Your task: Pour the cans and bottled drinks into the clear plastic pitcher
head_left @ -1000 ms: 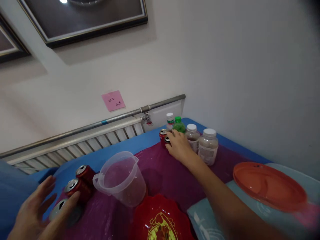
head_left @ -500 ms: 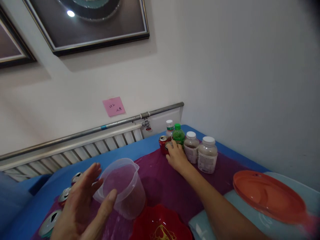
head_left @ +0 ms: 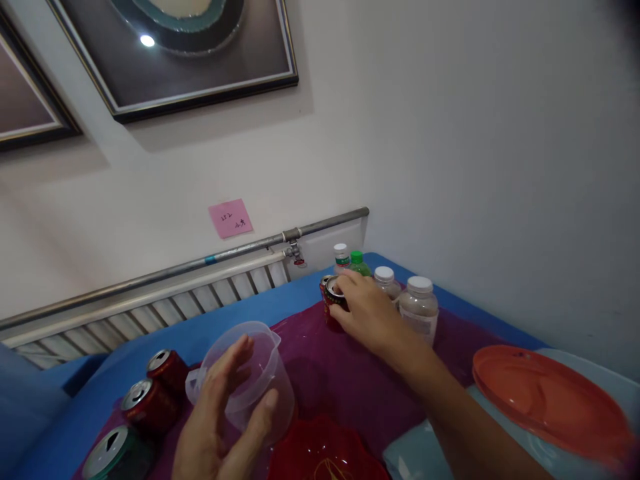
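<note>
My right hand (head_left: 367, 307) is wrapped round a dark red and black can (head_left: 332, 309), thumb on its near side and fingers over the top. Just behind it is another can (head_left: 323, 283), mostly hidden. A green-capped bottle (head_left: 358, 260) and a white-capped clear bottle (head_left: 341, 256) stand behind my fingers. My left hand (head_left: 220, 413) hangs with fingers and thumb apart, in front of a clear plastic jug (head_left: 273, 393), holding nothing. Whether it touches the jug I cannot tell.
Two white-lidded jars (head_left: 419, 310) (head_left: 386, 280) stand right of the bottles. At left are two red cans (head_left: 150, 403) (head_left: 169, 370) and a green can (head_left: 123, 457). A red scalloped bowl (head_left: 325, 447) sits in front; an orange oval plate (head_left: 545, 400) lies at right.
My right hand has drawn nearer with the dark can, away from the bottles. My left hand has moved right, across the jug's front, uncovering the cans at left.
</note>
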The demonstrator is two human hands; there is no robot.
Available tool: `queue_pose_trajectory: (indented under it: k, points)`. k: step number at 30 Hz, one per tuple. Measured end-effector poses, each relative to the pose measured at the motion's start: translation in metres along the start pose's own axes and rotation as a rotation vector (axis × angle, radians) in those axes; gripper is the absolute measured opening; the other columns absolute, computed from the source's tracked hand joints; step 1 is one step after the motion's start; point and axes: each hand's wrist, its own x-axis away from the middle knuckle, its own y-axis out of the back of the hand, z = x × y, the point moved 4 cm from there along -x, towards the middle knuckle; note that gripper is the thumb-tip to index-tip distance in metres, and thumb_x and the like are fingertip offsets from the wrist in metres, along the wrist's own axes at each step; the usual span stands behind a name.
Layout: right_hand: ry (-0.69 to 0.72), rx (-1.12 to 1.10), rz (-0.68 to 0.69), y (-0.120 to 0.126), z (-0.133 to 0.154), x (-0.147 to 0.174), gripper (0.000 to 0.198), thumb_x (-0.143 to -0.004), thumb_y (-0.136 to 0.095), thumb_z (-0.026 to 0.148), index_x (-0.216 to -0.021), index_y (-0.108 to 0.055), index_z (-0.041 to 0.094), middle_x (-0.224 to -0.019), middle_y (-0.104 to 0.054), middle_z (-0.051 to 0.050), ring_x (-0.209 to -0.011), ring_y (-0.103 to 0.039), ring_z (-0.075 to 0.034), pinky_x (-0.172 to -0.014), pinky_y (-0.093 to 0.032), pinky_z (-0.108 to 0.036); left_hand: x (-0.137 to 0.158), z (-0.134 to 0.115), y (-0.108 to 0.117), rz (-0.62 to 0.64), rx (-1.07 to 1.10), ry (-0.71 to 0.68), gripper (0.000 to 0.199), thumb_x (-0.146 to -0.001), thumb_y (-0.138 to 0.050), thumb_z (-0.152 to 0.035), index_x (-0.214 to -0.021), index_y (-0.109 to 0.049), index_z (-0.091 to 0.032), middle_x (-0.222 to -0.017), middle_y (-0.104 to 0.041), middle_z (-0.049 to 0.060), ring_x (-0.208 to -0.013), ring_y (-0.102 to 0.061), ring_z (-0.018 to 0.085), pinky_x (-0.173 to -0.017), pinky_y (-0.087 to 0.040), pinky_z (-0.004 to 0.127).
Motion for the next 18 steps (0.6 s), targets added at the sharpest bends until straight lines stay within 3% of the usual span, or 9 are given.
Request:
queue_pose_trajectory:
  k: [4, 8, 11, 15, 18]
  points:
    - [0.084, -0.215, -0.010, 0.049, 0.026, 0.026, 0.012, -0.074, -0.058, 0.010, -0.081, -0.054, 0.020, -0.096, -0.063, -0.002, -0.089, -0.054, -0.020, -0.081, -0.042, -0.034, 0.002, -0.006, -0.013, 0.104, 0.065, 0.028, 0.056, -0.075, -0.072, -0.044, -0.127, -0.061, -0.026, -0.135, -0.059, 0.010, -0.123, -0.056, 0.033, -0.101, -0.049, 0.047]
    - [0.174, -0.408, 0.138, 0.068, 0.043, 0.050, 0.017, -0.074, -0.060, 0.009, -0.082, -0.055, 0.023, -0.093, -0.064, 0.003, -0.088, -0.056, -0.016, -0.079, -0.044, -0.029, 0.006, -0.013, -0.021, 0.206, 0.130, 0.036, 0.062, -0.072, -0.076, -0.040, -0.130, -0.059, -0.026, -0.140, -0.055, 0.011, -0.132, -0.047, 0.035, -0.110, -0.039, 0.051]
    - [0.232, -0.514, 0.156, 0.077, 0.052, 0.061, 0.024, -0.072, -0.063, 0.009, -0.089, -0.058, 0.025, -0.108, -0.065, 0.003, -0.100, -0.058, -0.017, -0.080, -0.047, -0.026, 0.011, -0.023, -0.033, 0.402, 0.393, 0.111, 0.071, -0.071, -0.077, -0.040, -0.136, -0.053, -0.027, -0.144, -0.051, 0.010, -0.135, -0.043, 0.034, -0.112, -0.035, 0.050]
    - [0.251, -0.599, 0.148, 0.083, 0.061, 0.065, 0.027, -0.069, -0.063, 0.008, -0.090, -0.061, 0.026, -0.121, -0.063, 0.002, -0.112, -0.058, -0.020, -0.084, -0.050, -0.026, 0.017, -0.034, -0.055, 0.717, 0.819, 0.286, 0.074, -0.069, -0.078, -0.047, -0.136, -0.052, -0.027, -0.135, -0.058, 0.010, -0.130, -0.048, 0.035, -0.107, -0.039, 0.050]
    - [0.241, -0.649, 0.123, 0.080, 0.063, 0.064, 0.025, -0.070, -0.063, 0.009, -0.087, -0.061, 0.027, -0.123, -0.063, 0.003, -0.116, -0.058, -0.022, -0.089, -0.052, -0.030, 0.019, -0.032, -0.063, 0.801, 1.007, 0.355, 0.070, -0.069, -0.078, -0.045, -0.132, -0.057, -0.023, -0.124, -0.064, 0.012, -0.122, -0.055, 0.037, -0.102, -0.043, 0.051]
